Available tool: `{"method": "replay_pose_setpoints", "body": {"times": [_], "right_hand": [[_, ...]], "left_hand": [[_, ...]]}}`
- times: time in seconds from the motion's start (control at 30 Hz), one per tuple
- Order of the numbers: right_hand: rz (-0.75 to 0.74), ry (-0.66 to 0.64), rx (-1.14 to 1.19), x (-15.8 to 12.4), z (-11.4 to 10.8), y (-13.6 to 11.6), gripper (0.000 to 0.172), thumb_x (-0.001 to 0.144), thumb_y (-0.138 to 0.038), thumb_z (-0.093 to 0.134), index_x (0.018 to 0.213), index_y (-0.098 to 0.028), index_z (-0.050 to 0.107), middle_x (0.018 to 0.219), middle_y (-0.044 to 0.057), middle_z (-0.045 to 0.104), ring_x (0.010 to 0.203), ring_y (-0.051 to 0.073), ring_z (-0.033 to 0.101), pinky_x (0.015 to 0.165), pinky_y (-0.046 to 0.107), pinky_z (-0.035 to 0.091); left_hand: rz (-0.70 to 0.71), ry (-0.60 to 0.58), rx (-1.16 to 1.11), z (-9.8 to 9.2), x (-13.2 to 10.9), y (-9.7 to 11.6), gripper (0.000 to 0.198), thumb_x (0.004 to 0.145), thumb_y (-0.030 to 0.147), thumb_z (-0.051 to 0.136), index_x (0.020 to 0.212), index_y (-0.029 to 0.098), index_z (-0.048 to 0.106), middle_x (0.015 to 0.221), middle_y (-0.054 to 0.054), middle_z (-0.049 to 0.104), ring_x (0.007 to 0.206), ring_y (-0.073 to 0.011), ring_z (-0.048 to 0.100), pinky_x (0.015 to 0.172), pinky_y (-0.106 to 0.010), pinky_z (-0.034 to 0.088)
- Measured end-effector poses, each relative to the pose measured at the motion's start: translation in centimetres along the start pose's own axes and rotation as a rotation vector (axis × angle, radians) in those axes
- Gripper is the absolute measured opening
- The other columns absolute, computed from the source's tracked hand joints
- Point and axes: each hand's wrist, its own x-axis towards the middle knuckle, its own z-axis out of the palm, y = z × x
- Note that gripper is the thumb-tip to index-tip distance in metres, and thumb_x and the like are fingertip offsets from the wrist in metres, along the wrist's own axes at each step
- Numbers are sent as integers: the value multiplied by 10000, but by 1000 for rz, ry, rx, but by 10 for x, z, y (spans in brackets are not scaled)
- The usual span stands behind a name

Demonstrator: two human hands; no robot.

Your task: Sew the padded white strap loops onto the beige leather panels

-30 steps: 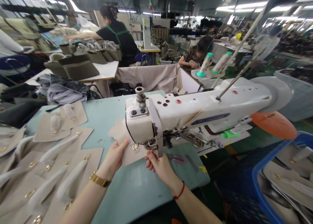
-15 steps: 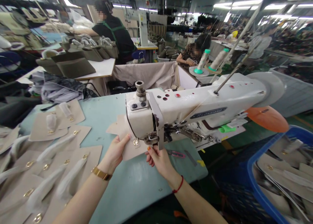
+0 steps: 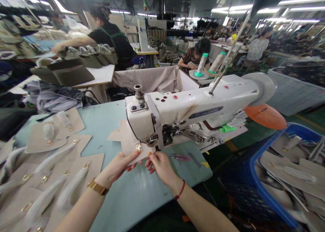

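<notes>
A beige bag panel with gold hardware lies on the pale green table under the head of the white sewing machine. My left hand grips its near edge, thumb on top just below the hardware and fingers underneath. At the panel's near right corner, my right hand pinches the edge between thumb and fingers, close to the presser foot area. The machine head hides the needle and part of the panel. Thread snips with a pink handle lie to the right of my right hand.
Several beige panels with wrapped handles cover the table's left side. A blue basket of similar pieces stands at the right. Two thread cones rise behind the machine. A co-worker in a dark top works beyond.
My left hand has slid toward the panel's near edge, its thumb now by the hardware. The right hand keeps its pinch at the corner. The view has shifted slightly; the co-worker's arm reaches out left.
</notes>
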Motion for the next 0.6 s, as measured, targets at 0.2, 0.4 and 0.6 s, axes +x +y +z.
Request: {"method": "replay_pose_setpoints", "body": {"times": [0.2,0.4,0.6], "right_hand": [[-10,10,15,2,2,3,514,818,-604,540,753,-103,633,645,50,640,470,86,535,413,179,427],[-2,25,28,4,4,2,490,834,-577,527,768,-106,641,650,50,649,470,86,541,413,175,424],[5,48,31,8,9,-1,481,839,-574,512,745,-115,625,664,55,658,463,82,542,397,164,402]], "left_hand": [[9,10,39,-4,2,0,359,792,466,700,802,108,670,679,-53,685,479,-69,492,402,-162,322],[20,13,48,-6,7,-1,357,791,469,697,810,114,657,703,-59,693,479,-76,491,401,-176,318],[38,33,90,-8,9,1,384,792,498,680,772,115,653,678,-53,673,491,-81,480,409,-180,321]]}}
